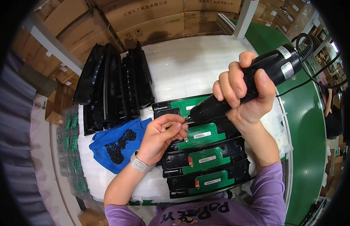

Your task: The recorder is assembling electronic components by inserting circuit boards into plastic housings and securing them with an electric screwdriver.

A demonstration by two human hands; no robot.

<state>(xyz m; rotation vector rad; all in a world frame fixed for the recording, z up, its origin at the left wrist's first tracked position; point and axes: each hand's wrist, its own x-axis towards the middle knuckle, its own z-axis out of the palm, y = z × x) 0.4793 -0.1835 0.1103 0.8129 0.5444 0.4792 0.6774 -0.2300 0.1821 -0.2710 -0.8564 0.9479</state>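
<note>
In my right hand (242, 88) is a black corded electric screwdriver (210, 110), gripped around its body and tilted so that its tip points down and left. My left hand (163, 132) is pinched at that tip; what lies between its fingertips is too small to make out. Below both hands, several black plastic panels lie in a row, each with a green circuit board (207, 160) bearing a white label. A heap of small black screws (116, 148) rests on a blue cloth (99, 141) left of my left hand.
More black plastic housings (112, 83) stand stacked at the back left. Clear trays of green boards (71, 150) sit along the left edge. Cardboard boxes (152, 28) line the back of the white-covered table (182, 60). The screwdriver's cord (308, 83) hangs at the right.
</note>
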